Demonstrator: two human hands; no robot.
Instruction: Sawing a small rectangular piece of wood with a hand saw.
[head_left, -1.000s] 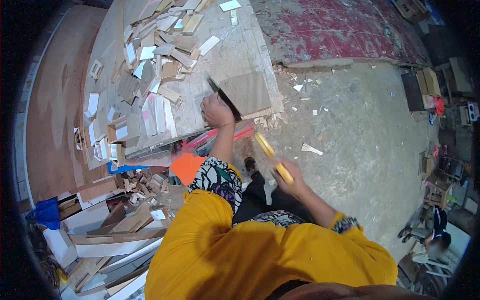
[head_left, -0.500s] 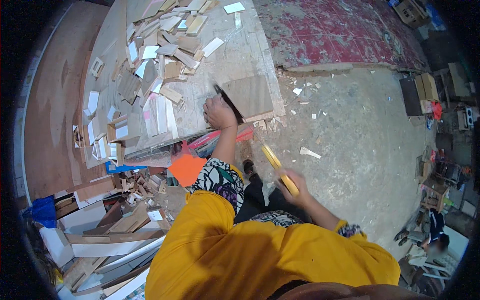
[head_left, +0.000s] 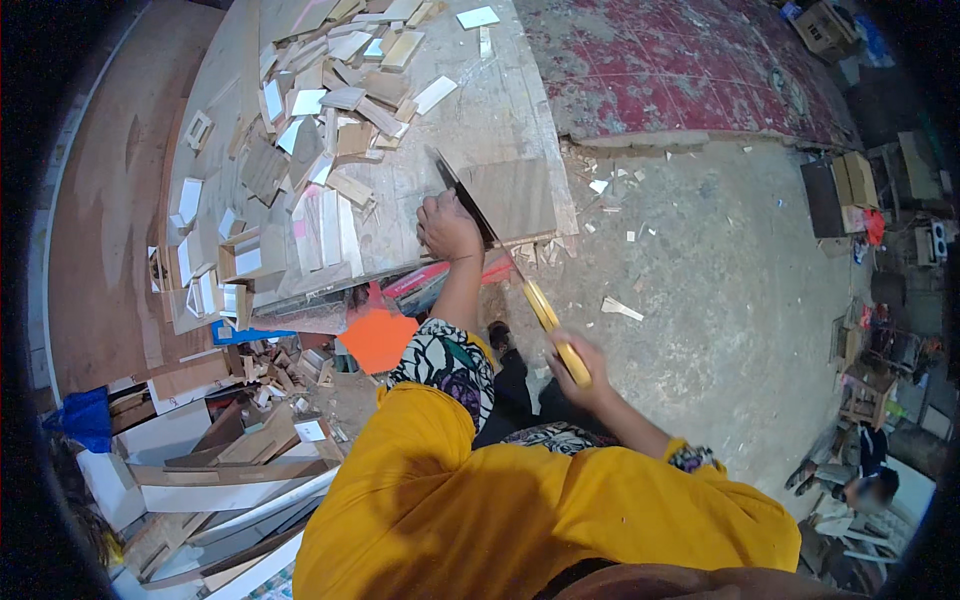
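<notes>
table (head_left: 470, 120): big, littered w/ wood offcuts (head_left: 330, 100).
board (head_left: 515, 195): flat at table's near corner, edge overhanging.
saw (head_left: 500, 245): blade in the board; yellow handle in my right hand (head_left: 580, 365), fingers wrapped tight.
left hand (head_left: 448, 225): pressed on board just beside blade, fingers curled.
risk: blade could jump & nick left fingers, or board shift.

A thin brown wooden board (head_left: 512, 196) lies flat at the near corner of the workbench, and a handsaw (head_left: 505, 255) with a dark blade and yellow handle slants across its left edge, the handle reaching off the bench.
</notes>
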